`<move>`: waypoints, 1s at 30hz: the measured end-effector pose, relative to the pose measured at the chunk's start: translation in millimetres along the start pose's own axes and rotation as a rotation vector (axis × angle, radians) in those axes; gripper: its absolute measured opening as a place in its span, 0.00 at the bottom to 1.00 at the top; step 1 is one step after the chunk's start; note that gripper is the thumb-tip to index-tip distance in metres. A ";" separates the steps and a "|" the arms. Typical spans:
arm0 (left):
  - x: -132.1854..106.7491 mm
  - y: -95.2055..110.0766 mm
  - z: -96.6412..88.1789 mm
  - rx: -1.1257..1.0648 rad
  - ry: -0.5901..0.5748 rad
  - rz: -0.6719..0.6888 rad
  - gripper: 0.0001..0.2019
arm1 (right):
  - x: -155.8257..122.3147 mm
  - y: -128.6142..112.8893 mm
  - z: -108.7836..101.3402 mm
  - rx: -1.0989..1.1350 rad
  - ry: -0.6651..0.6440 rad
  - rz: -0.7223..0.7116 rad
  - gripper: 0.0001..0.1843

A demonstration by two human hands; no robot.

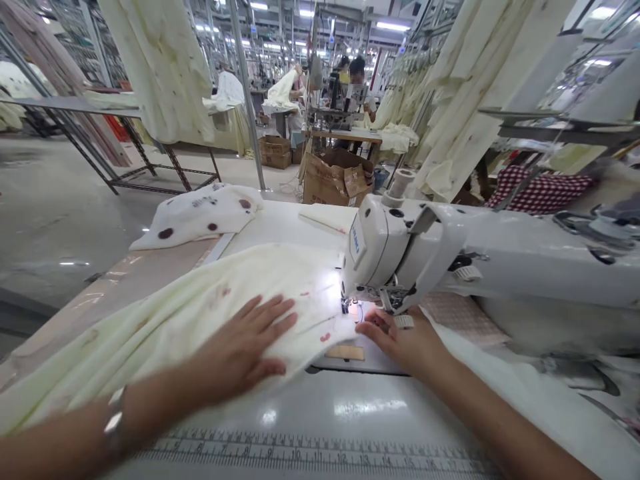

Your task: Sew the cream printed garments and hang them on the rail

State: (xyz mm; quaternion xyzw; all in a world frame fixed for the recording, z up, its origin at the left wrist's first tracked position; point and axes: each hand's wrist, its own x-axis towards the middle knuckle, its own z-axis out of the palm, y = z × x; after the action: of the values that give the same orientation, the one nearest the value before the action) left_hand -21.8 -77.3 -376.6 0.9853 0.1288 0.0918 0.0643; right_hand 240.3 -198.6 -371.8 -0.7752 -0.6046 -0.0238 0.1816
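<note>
From far away, I see my left hand (pixel 257 340) lying flat on a pale yellow cloth (pixel 185 317), fingers spread and not gripping. The cloth is on the white desk (pixel 310 397), and its right end is by the needle of the big white sewing machine (pixel 385 247), where a light shines. My right hand (pixel 395 333) is bent by the needle, close to the cloth's edge; I can't tell if it pinches anything. A white cloth with dark spots (pixel 200 217) sits behind, and a ruler (pixel 295 453) runs along the front.
</note>
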 end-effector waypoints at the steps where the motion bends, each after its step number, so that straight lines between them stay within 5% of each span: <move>1: -18.2 20.7 9.6 -0.018 0.051 -0.147 0.26 | -1.3 -2.9 -0.7 0.024 -0.018 -0.005 0.20; 3: -39.5 63.6 24.3 -0.103 0.076 -0.177 0.25 | -2.3 -5.5 -0.4 0.067 -0.027 -0.019 0.16; 6: -23.6 95.9 21.9 -0.310 0.071 -0.004 0.13 | -7.4 -9.5 -2.8 0.110 0.049 -0.042 0.11; 9: 19.6 77.7 2.8 -0.405 0.092 0.016 0.09 | -24.4 -24.5 -12.0 0.190 0.103 -0.183 0.10; 13: 44.5 44.4 1.7 -0.313 0.093 -0.002 0.12 | -47.4 -41.5 -20.3 0.154 -0.068 -0.476 0.20; 17: 42.0 43.3 16.4 -0.151 0.032 0.090 0.15 | -49.9 -35.7 -18.5 -0.133 -0.030 -0.330 0.13; 20: 50.5 44.3 19.4 -0.130 0.032 0.124 0.12 | -48.3 -33.7 -12.4 -0.105 0.013 -0.412 0.20; 30: 59.6 38.2 14.5 -0.172 0.052 0.133 0.11 | -54.9 -2.7 3.2 -0.130 -0.241 -0.392 0.27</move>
State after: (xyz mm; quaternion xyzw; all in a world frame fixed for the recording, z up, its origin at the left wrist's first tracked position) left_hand 47.0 -99.6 -375.2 0.9798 0.0563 0.1322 0.1388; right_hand 222.4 -248.1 -388.2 -0.6503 -0.7580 -0.0048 0.0494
